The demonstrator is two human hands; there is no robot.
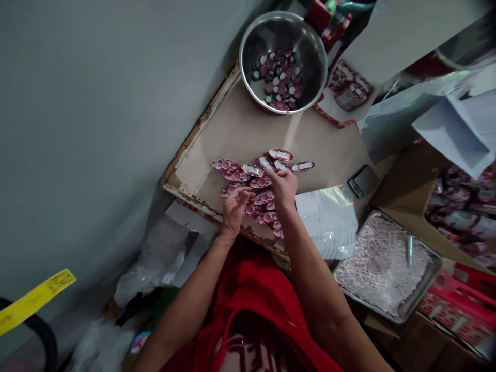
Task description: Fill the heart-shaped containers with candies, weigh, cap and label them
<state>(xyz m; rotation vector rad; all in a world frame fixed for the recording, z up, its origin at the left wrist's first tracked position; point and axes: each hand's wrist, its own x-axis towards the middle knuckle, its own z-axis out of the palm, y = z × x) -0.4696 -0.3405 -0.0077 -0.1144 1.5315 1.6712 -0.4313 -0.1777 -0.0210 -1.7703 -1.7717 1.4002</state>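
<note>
Several small oval containers with red patterned sides stand close together on the worktop, seen from above. Some, like this container with a round pink cap point(225, 165), show a cap in the middle; others, like this white-topped container point(281, 154), have a white strip along the top. My right hand point(284, 187) is closed, its fingertips at the near end of a white-topped container point(265, 164); what they pinch is hidden. My left hand point(234, 209) is beside the capped containers at the near left, fingers loosely bent and apart, with nothing visible in them.
A steel bowl point(248, 77) of pink caps and white discs stands at the back. To the right lie a stack of clear plastic sheets point(327, 219), a small scale point(363, 181), a metal tray point(403, 316) of small whitish pieces with a scoop, and a cardboard box point(405, 178) of packs. A wall point(96, 103) borders the left.
</note>
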